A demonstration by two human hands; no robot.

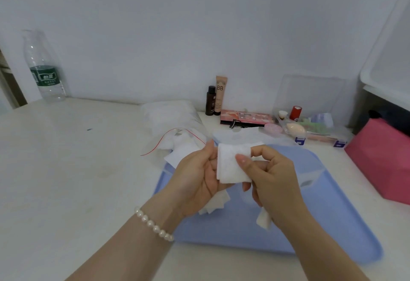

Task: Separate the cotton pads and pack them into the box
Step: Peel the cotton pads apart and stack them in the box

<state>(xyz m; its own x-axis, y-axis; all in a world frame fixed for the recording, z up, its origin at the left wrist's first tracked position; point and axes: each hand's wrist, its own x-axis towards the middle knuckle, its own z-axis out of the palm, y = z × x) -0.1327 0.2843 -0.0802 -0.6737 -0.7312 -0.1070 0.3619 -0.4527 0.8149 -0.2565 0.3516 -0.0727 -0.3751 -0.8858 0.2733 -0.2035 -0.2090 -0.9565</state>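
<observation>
Both hands hold a white square cotton pad (230,165) up above the blue tray (328,225). My left hand (195,180) grips its left edge, with more white pads (216,203) showing under the palm. My right hand (268,176) pinches the pad's right side between thumb and fingers, and another small white pad (264,219) sticks out below that hand. A clear plastic bag of cotton pads (175,123) with a red seal line lies open behind my left hand. A clear box (295,176) rests on the tray, mostly hidden by my right hand.
An empty water bottle (44,67) stands at the back left. Two cosmetic bottles (216,96), a palette (244,117) and a clear organiser (315,123) of makeup items line the wall. A pink box (381,158) sits at the right, under a white shelf (388,67).
</observation>
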